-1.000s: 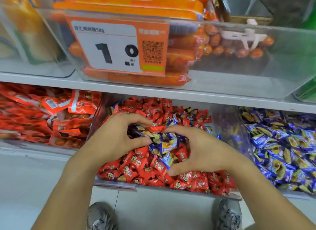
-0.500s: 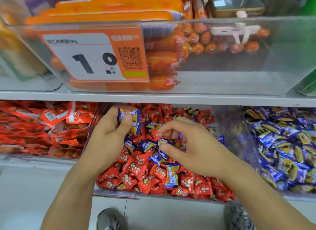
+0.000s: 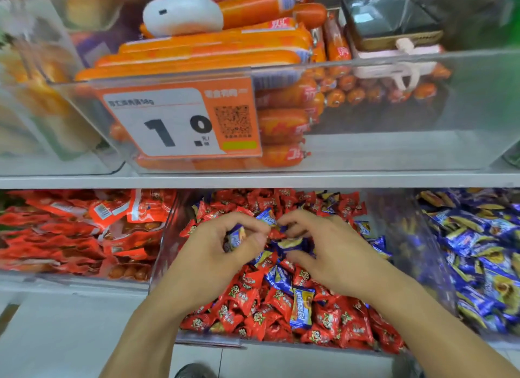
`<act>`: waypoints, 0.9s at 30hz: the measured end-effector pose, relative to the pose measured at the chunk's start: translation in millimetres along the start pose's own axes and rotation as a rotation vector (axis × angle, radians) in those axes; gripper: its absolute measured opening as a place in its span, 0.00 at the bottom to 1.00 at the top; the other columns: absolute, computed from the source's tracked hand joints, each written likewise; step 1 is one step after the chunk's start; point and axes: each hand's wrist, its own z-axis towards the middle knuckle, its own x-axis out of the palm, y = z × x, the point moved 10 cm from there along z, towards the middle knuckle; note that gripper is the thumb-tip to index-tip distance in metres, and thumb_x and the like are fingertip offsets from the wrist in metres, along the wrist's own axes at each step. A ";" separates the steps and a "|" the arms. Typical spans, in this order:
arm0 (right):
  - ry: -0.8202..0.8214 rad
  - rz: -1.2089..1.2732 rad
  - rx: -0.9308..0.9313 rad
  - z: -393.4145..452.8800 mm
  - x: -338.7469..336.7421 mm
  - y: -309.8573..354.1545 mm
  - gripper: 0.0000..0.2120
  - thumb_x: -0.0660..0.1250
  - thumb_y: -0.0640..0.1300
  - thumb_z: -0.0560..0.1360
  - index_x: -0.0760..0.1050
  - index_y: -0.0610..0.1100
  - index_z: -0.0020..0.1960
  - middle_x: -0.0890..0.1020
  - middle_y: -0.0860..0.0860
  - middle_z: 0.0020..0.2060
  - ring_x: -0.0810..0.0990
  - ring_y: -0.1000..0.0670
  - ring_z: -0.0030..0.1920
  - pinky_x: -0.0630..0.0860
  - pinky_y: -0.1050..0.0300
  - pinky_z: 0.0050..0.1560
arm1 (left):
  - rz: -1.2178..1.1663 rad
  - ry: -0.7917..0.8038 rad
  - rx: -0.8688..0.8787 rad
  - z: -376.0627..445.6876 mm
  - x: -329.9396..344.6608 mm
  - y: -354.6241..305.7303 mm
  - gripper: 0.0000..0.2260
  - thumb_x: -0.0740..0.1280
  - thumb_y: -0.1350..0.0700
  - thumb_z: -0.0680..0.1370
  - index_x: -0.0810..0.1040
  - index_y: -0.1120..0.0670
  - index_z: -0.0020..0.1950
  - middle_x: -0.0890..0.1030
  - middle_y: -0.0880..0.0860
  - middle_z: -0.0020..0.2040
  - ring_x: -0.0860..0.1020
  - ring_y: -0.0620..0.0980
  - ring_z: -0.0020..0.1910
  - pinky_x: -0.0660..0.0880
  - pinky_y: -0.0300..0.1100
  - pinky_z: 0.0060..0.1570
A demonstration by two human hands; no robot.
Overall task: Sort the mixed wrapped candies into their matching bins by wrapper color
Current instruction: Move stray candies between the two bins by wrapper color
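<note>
The clear middle bin [image 3: 197, 339] holds a heap of red candies [image 3: 278, 301] with several blue candies [image 3: 302, 307] mixed in. My left hand [image 3: 213, 254] is over the heap, its fingers curled shut on a few blue candies [image 3: 235, 237]. My right hand [image 3: 329, 254] is beside it, thumb and fingers pinching a blue candy [image 3: 291, 243] on top of the pile. The bin to the right [image 3: 427, 265] is full of blue candies [image 3: 484, 254].
A bin of red snack packets [image 3: 84, 231] sits to the left. The upper shelf [image 3: 253, 179] carries a clear bin of orange sausages [image 3: 211, 54] with an orange price tag [image 3: 180, 121]. Pale floor tiles and my shoes show below.
My hands have drawn closer together over the pile's middle. The left hand lowered with blue candies in it; the right closed on another blue candy. The camera tilted up.
</note>
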 end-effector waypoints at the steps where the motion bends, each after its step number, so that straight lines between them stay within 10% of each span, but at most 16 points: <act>1: -0.027 0.000 -0.010 -0.4 -2.5 0.8 0.19 0.72 0.48 0.75 0.72 0.59 0.64 0.80 0.63 0.53 0.76 0.65 0.54 0.73 0.63 0.58 | -0.011 0.058 0.009 -1.2 4.0 -1.7 0.07 0.69 0.55 0.78 0.82 0.47 0.54 0.80 0.46 0.36 0.74 0.43 0.32 0.71 0.36 0.37; 9: -0.215 0.174 0.032 -2.3 -28.6 -3.7 0.12 0.63 0.46 0.80 0.76 0.57 0.61 0.79 0.62 0.47 0.77 0.65 0.40 0.67 0.73 0.41 | 0.642 -0.150 0.046 -0.3 -9.3 10.5 0.13 0.66 0.36 0.73 0.79 0.40 0.53 0.80 0.42 0.37 0.77 0.40 0.39 0.76 0.42 0.42; 12: -0.212 0.423 0.118 -3.5 -31.0 -10.3 0.13 0.58 0.43 0.79 0.77 0.59 0.54 0.78 0.52 0.37 0.76 0.52 0.32 0.70 0.58 0.33 | 0.743 -0.033 0.052 2.4 4.0 18.2 0.23 0.67 0.31 0.70 0.76 0.38 0.62 0.81 0.44 0.48 0.77 0.41 0.50 0.76 0.43 0.49; 16: -0.092 0.561 0.224 -7.3 -24.8 -16.6 0.10 0.59 0.47 0.75 0.78 0.54 0.41 0.77 0.40 0.39 0.68 0.46 0.33 0.67 0.50 0.33 | 0.696 -0.071 0.072 3.3 0.8 15.1 0.15 0.69 0.40 0.74 0.79 0.40 0.60 0.81 0.40 0.50 0.78 0.38 0.49 0.75 0.38 0.50; 21: 0.053 0.362 0.189 -21.8 -17.0 -9.7 0.23 0.63 0.63 0.77 0.68 0.49 0.31 0.66 0.57 0.22 0.63 0.58 0.24 0.62 0.63 0.29 | 0.403 -0.138 0.026 -1.5 -10.7 9.3 0.04 0.68 0.47 0.74 0.76 0.45 0.43 0.80 0.45 0.31 0.75 0.43 0.28 0.71 0.39 0.30; 27: 0.308 0.232 0.028 -36.9 -2.9 1.5 0.08 0.64 0.53 0.80 0.81 0.55 0.55 0.82 0.64 0.48 0.80 0.64 0.50 0.75 0.61 0.54 | 0.247 0.052 0.055 -3.9 22.1 7.0 0.08 0.66 0.58 0.77 0.72 0.47 0.41 0.72 0.49 0.26 0.65 0.45 0.24 0.64 0.40 0.25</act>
